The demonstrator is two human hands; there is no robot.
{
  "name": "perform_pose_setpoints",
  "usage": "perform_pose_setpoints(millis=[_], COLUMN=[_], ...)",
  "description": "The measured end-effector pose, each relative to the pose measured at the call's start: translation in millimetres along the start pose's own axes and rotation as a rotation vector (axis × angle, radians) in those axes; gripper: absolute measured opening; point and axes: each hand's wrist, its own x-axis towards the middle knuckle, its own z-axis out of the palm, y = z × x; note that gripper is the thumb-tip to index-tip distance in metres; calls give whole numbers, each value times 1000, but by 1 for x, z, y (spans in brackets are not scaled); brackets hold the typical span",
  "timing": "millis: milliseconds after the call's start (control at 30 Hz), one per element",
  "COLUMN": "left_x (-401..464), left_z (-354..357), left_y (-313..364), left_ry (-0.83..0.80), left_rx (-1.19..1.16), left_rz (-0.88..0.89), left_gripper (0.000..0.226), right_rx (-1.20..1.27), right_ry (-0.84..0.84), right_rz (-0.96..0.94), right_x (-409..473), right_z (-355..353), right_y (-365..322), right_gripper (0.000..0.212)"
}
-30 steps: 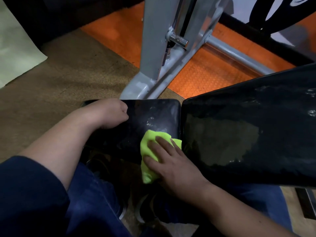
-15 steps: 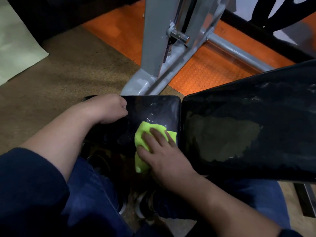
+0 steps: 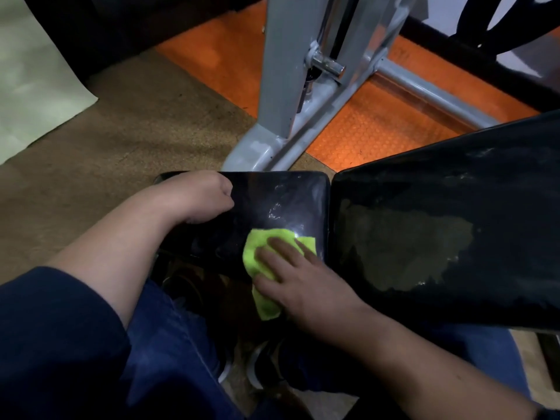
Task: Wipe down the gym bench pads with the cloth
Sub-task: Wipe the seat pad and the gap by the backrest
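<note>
Step in hand: wiping the small seat pad (image 3: 272, 201), near corner by the gap to the back pad (image 3: 448, 225).

Right hand (image 3: 303, 283): fingers straight and spread, palm down, pressing the cloth (image 3: 257, 253) flat onto the seat pad. No pinch or curl, it just pushes. The cloth is yellow-green and bunched; the upper part lies on the pad under the fingertips, the lower tail hangs off the near edge.

Left hand (image 3: 200, 195): fingers curled in, knuckles resting on the far-left part of the seat pad, nothing visible in it. Looks like bracing.

Seat pad shows wet streaks and glare above the cloth, so that zone looks covered. The back pad has a large dull patch in the middle with a wet rim; can't tell if that's a dry spot or residue.

Next, my read: sweep the cloth left across the rest of the seat pad, which needs the left hand out of the way, then cross the gap to the back pad. Regather the hanging tail first, or it drags off the edge.
</note>
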Motion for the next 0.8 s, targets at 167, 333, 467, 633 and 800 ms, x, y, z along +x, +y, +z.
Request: perform_pose_setpoints(millis=[167, 333, 467, 633, 800], left_x=[-1, 2, 4, 6, 5], left_z=[0, -1, -1, -2, -1], left_y=[5, 5, 8, 6, 7], left_ry=[-1, -7, -7, -7, -1], left_rx=[-1, -2, 10, -3, 10], left_rz=[7, 2, 13, 6, 6], left_gripper=[20, 21, 22, 23, 23], right_rx=[85, 86, 128, 133, 165], right_ry=[-22, -31, -25, -1, 11], right_rz=[83, 83, 110, 153, 132], right_x=[26, 23, 37, 31, 43], right_z=[-6, -9, -7, -11, -9], right_y=[-9, 7, -2, 16, 9], right_gripper=[42, 47, 50, 53, 50])
